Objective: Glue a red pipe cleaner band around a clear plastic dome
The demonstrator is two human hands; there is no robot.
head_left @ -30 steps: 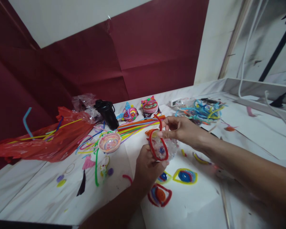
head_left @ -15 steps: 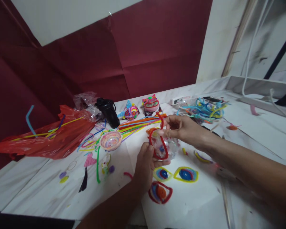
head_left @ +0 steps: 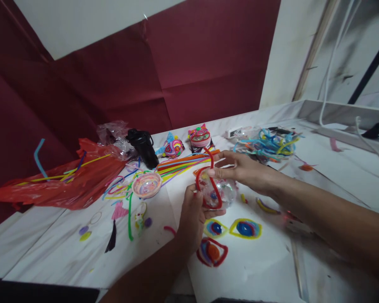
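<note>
A clear, see-through plastic piece [head_left: 225,192] with coloured bits is held above the white paper, and a bent red pipe cleaner [head_left: 219,198] loops over its left side. My left hand [head_left: 194,210] grips the lower left edge of the loop, its fingers partly beneath. From the right, my right hand [head_left: 232,168] pinches the red strand near its upper part, where a free end sticks up. Below lie two yellow-rimmed eye shapes [head_left: 245,228] and one red-rimmed eye shape [head_left: 212,251].
Left of the hands are a round coiled bowl [head_left: 147,185], a black bottle [head_left: 143,149] and a red plastic bag [head_left: 91,181]. Straight pipe cleaners [head_left: 180,166] lie behind the hands. A tangled blue pile [head_left: 268,145] sits at the back right.
The right fingers have shifted slightly left and spread a little along the red strand, whose free end now leans further left. The left hand has barely moved.
</note>
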